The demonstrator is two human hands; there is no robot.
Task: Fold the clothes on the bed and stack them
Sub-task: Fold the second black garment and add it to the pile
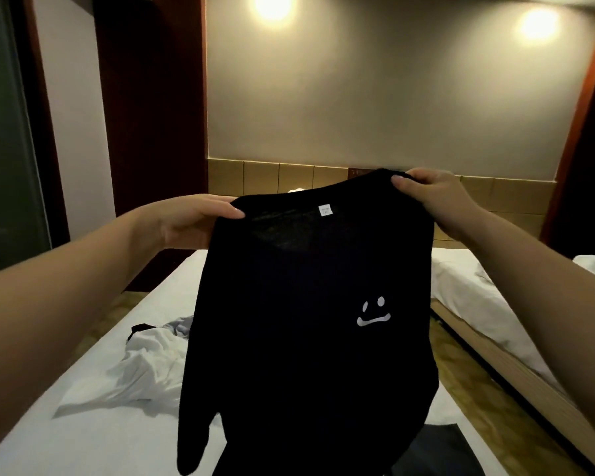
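Black shirt (306, 321) held up over bed (83, 424), centre frame. Left hand (193, 221) pinches shoulder at 10 o'clock, right hand (430, 190) at 1. Light, limp; hold at shoulders.

— What does the bed (66, 434) carry?
— It is white and runs from the lower left up toward the centre of the frame. A crumpled white garment (141, 365) lies on it left of centre, and a grey-blue piece (181, 326) touches its upper edge.
— Anything else?
— A flat dark cloth (450, 444), lower right.
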